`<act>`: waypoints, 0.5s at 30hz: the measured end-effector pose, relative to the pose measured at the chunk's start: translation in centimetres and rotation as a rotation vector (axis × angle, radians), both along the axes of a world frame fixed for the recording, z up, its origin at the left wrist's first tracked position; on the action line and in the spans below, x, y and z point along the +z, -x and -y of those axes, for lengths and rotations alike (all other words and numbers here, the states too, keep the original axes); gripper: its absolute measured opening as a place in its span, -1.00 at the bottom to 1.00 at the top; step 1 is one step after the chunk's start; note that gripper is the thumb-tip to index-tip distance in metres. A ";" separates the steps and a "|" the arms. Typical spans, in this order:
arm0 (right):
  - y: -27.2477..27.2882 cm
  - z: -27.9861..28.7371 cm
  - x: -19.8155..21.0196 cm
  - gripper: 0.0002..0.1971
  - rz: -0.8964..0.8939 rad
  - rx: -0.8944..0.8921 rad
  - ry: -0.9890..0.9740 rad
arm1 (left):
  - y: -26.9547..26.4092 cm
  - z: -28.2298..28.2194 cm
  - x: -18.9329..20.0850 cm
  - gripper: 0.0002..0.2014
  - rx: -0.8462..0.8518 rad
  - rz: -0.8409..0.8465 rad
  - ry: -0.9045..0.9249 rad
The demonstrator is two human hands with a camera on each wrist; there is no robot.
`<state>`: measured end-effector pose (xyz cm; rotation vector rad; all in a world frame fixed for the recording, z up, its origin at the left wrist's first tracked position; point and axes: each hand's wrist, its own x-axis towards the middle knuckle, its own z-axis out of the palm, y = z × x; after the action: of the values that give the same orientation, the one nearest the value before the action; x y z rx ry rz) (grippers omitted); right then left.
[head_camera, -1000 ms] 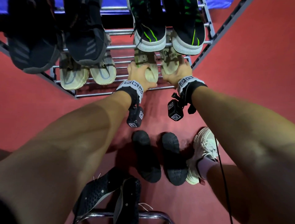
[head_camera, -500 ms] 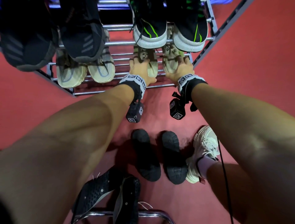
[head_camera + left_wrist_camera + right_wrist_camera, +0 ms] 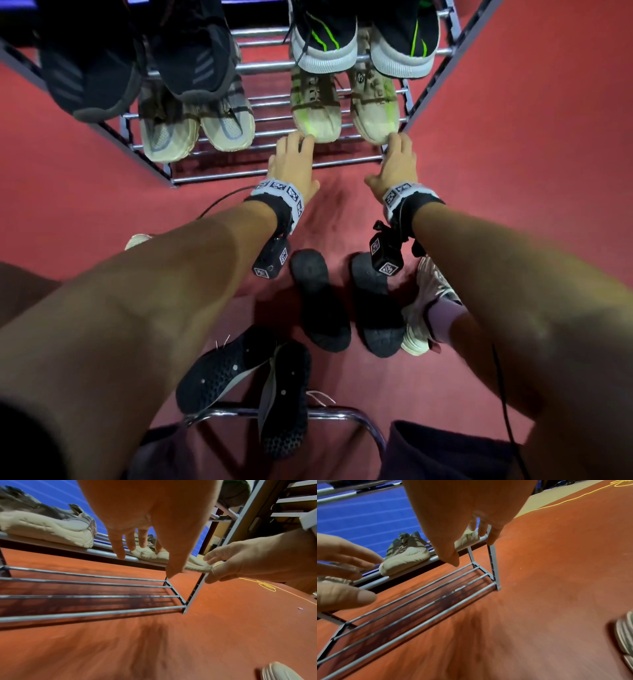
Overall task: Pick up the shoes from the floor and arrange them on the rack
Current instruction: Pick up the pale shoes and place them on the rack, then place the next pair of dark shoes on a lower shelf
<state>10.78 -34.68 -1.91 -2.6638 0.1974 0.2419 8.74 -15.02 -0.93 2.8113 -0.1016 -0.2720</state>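
A beige pair with green streaks, left shoe point(image 3: 317, 113) and right shoe point(image 3: 375, 109), stands on the grey rack point(image 3: 274, 168), on its second-lowest shelf at the right. My left hand point(image 3: 294, 154) hangs with straight fingers at the left shoe's toe and holds nothing. My right hand point(image 3: 394, 157) is also open, its fingertips at the right shoe's toe point(image 3: 467, 538) beside the rack's corner post point(image 3: 493, 555). On the red floor behind my wrists lies a black pair point(image 3: 320, 301), point(image 3: 375, 308). Another black mesh pair point(image 3: 219, 373), point(image 3: 284, 401) lies nearer me.
The same shelf holds a beige-grey pair point(image 3: 164, 137) at the left. The shelf above carries black shoes point(image 3: 92, 68) and black-green ones point(image 3: 325, 37). The lowest shelf's bars point(image 3: 85, 596) are bare. My own white sneaker point(image 3: 424, 301) stands by the black pair; a chrome bar point(image 3: 335, 411) crosses below.
Both hands have let go of the beige shoes and drawn back toward me to their toes. The shoes stay on the shelf.
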 end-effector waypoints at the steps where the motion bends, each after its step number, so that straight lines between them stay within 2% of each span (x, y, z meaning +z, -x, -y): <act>1: 1.1 0.2 -0.3 -0.15 -0.020 -0.016 -0.003 | 0.8 -0.1 -0.2 -0.27 -0.019 0.001 -0.016; 4: 3.9 1.1 -1.3 -0.13 -0.242 -0.028 0.049 | 2.8 0.0 -1.1 -0.31 -0.091 -0.053 -0.045; 8: 6.3 2.3 -4.1 -0.20 -0.603 0.056 0.094 | 4.9 0.8 -3.3 -0.44 -0.231 -0.297 -0.071; 11: 7.8 3.0 -6.9 -0.20 -0.712 0.085 0.116 | 6.7 1.5 -5.1 -0.48 -0.349 -0.410 -0.137; 15: 9.9 3.6 -9.1 -0.18 -0.752 0.078 0.126 | 9.0 1.9 -8.0 -0.48 -0.438 -0.483 -0.194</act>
<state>0.84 -38.32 -11.04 -2.5725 0.3460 1.2851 -0.23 -16.93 -8.94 2.7873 -0.6070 -1.0991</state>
